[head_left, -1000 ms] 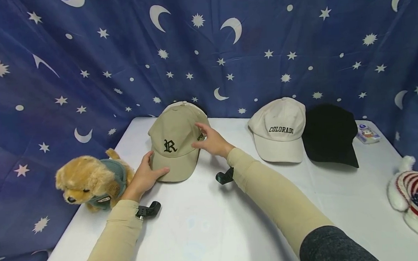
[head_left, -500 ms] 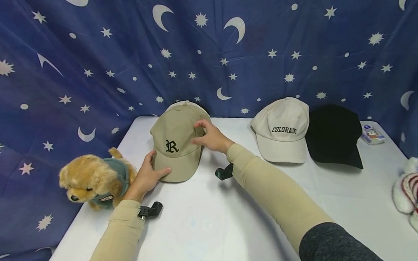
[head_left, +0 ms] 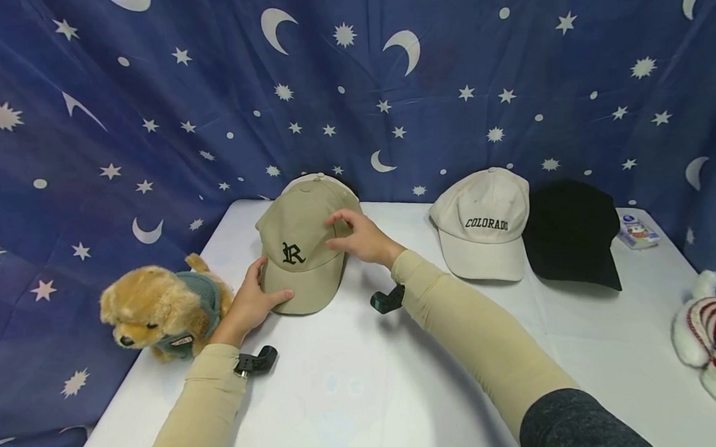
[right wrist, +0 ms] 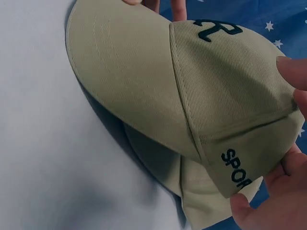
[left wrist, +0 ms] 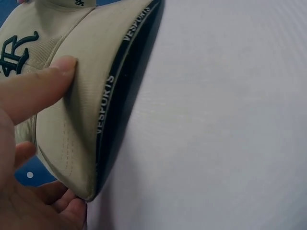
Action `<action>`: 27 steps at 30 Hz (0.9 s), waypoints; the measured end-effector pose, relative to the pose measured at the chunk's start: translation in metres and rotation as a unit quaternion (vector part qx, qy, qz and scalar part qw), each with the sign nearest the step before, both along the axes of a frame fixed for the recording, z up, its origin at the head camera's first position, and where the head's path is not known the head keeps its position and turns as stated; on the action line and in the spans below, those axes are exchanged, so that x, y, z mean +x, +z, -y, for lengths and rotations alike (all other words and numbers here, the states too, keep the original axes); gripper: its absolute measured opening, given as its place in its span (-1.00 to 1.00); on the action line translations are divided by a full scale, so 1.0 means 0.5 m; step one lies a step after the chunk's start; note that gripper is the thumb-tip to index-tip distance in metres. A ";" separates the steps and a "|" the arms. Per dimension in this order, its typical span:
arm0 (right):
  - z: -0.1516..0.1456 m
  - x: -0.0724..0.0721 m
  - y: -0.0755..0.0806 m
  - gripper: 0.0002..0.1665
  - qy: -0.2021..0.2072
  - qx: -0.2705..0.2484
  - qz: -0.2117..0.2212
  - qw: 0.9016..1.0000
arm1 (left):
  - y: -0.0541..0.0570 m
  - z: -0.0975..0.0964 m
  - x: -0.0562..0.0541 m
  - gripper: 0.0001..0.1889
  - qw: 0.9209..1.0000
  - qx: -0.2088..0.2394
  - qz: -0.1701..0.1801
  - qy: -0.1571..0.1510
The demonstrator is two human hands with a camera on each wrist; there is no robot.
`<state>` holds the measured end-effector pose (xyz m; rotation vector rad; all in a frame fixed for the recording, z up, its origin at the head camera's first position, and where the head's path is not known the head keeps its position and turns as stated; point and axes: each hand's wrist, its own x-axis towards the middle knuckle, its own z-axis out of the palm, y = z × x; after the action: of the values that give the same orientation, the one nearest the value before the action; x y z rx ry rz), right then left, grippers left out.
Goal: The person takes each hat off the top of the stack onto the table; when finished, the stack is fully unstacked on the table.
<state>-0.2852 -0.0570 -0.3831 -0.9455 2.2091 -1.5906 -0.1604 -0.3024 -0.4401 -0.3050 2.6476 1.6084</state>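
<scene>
A khaki baseball cap (head_left: 301,236) with a dark embroidered R faces forward at the back left of the table. My left hand (head_left: 250,308) grips its brim at the left, the thumb on top and the other fingers at the edge in the left wrist view. My right hand (head_left: 365,240) holds the right side of the crown. In the right wrist view its thumb lies towards the crown and other fingertips pinch the lower edge by the SPOR lettering. A paler cap (right wrist: 206,194) shows beneath and behind the khaki one, mostly hidden by it.
A cream Colorado cap (head_left: 484,224) and a black cap (head_left: 568,234) stand side by side at the back right, near a small pack (head_left: 637,230). A plush dog (head_left: 158,309) sits beside my left forearm, and a white plush toy (head_left: 711,341) at the right edge.
My right hand has shifted slightly left over the crown, and its side lettering no longer shows in the head view. The left hand keeps its place on the brim.
</scene>
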 end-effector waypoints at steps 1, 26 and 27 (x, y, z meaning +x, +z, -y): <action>0.000 0.002 0.001 -0.55 0.003 0.000 0.000 1.000 | 0.001 0.000 0.000 0.06 1.000 0.001 0.001 -0.002; -0.064 0.034 0.042 -0.52 -0.026 -0.004 -0.028 0.999 | 0.068 -0.045 0.014 0.06 0.999 -0.030 0.015 -0.042; -0.069 0.034 0.042 -0.52 -0.028 -0.004 -0.028 0.999 | 0.070 -0.049 0.014 0.06 0.999 -0.028 0.013 -0.045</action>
<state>-0.2682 -0.0226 -0.3623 -0.9485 2.2878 -1.6184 -0.1532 -0.2778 -0.4051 -0.2048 2.6492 1.4959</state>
